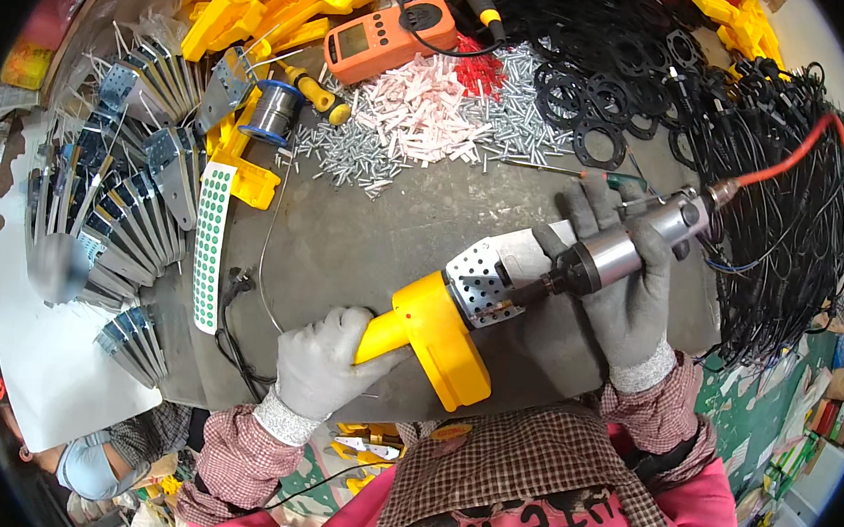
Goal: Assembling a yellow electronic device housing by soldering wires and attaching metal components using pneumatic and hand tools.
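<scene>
My left hand (318, 363), in a grey glove, is closed round the grip of a yellow plastic handle (449, 351). Fixed against the handle's far end is a shiny metal plate (486, 281) with many small holes. My right hand (628, 317), also gloved, wraps round a silver air screwdriver (611, 256). The driver's black nose points down-left at the joint between plate and handle; whether its bit touches a screw is too small to tell. From the driver's back end an orange air hose (804, 146) runs off to the right.
Loose screws (336, 154), pink sleeves (426, 108), an orange meter (371, 43) and a solder spool (273, 110) lie at the back. Black gaskets (598, 143) and cables (773, 264) fill the right. Fanned metal plates (134, 223) and a green-dotted strip (211, 245) lie left. Another person (99, 461) is lower left.
</scene>
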The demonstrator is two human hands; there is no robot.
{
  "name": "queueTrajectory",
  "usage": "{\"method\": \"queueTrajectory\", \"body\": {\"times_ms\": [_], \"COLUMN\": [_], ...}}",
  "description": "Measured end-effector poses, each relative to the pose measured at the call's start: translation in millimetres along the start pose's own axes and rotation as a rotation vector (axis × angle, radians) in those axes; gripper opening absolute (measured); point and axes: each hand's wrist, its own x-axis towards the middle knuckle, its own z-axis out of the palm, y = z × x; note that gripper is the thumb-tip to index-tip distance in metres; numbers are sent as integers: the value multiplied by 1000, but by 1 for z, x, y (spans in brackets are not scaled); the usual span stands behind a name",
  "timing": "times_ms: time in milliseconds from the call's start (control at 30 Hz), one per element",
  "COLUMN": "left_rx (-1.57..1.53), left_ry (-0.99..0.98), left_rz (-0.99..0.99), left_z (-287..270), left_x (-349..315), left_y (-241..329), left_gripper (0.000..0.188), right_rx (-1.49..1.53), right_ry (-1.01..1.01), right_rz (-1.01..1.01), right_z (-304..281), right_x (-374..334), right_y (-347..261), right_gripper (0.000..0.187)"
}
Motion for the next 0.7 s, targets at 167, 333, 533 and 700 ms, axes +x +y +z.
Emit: {"method": "queueTrajectory", "body": {"times_ms": [167,333,533,700], "left_rx": [36,60,-4,-258], "left_ry": [13,25,110,333], "left_rz": [-13,-19,27,401], "left_z": [2,3,2,-14], "left_x": [-2,3,-18,5], "left_y": [6,8,-2,68], "left_gripper": [41,39,43,25], "right_rx": [42,-37,-722,-2200], "right_ry": [54,79,149,-74], "right_rz": [72,6,-86,-1242], "right_z": [1,15,-21,53], "right_x": [8,2,17,36], "right_y": [3,8,-55,-138], "right_gripper": [22,37,47,50]}}
